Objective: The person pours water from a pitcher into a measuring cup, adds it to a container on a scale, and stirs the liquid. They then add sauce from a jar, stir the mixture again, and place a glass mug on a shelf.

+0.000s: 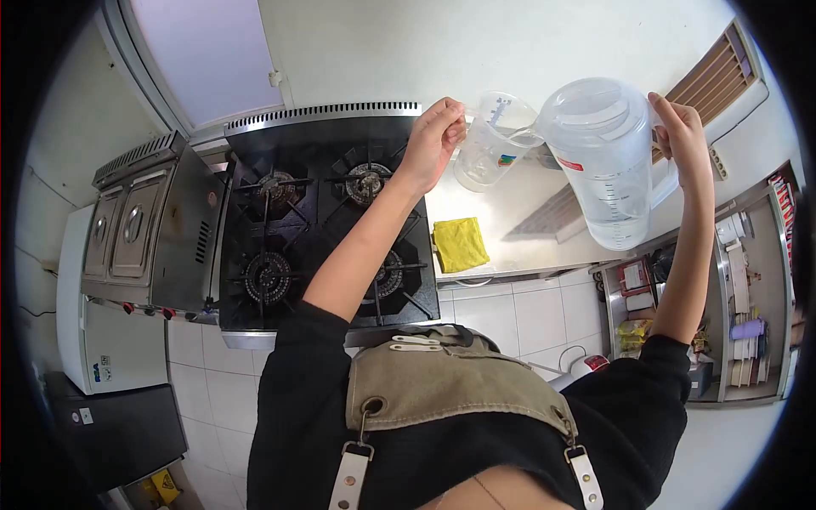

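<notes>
My left hand (439, 143) is closed round the handle of a clear measuring cup (486, 151), held up over the counter. Blue markings and a small coloured label show on the cup's side. In my right hand (681, 134) is the handle of a large clear plastic pitcher (602, 170) with a lid and graduation lines. Water shows in the pitcher's lower part. The pitcher's spout overlaps the cup's rim in this view. Below the cup, a folded yellow cloth (461, 245) lies on the counter (510, 208) beside the stove.
A black gas stove (319, 229) with several burners stands to the left of the counter. Farther left is a steel appliance (157, 225) with lidded pans. Shelves (721, 323) with packets and boxes stand at the right. A wooden slatted vent (714, 72) is on the wall.
</notes>
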Available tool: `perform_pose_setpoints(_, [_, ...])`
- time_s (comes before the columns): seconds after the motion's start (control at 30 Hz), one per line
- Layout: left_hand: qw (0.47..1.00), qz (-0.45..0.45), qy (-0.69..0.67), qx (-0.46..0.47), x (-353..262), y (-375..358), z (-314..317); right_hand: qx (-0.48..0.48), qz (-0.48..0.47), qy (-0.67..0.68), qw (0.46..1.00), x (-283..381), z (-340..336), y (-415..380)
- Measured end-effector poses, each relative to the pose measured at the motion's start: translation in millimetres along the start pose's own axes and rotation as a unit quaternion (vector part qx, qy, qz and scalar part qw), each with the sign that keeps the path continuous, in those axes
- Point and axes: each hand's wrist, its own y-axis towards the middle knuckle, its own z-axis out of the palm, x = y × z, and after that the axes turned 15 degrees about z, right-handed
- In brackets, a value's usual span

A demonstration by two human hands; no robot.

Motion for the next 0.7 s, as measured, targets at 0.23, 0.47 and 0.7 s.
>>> perform_pose_setpoints(0.23, [1.000,0.002,-0.009,-0.007,2,-2,-1,0.001,0.018,0.043,0.999,-7,4,-1])
perform_pose_setpoints(0.47, [0.999,0.011,0.002,-0.036,4,-3,-3,0.010,0.025,0.103,0.994,-26,14,2])
perform_pose_setpoints(0.7, [0.998,0.015,0.024,-0.061,13,-4,-13,0.061,0.110,0.276,0.953,-69,44,25])
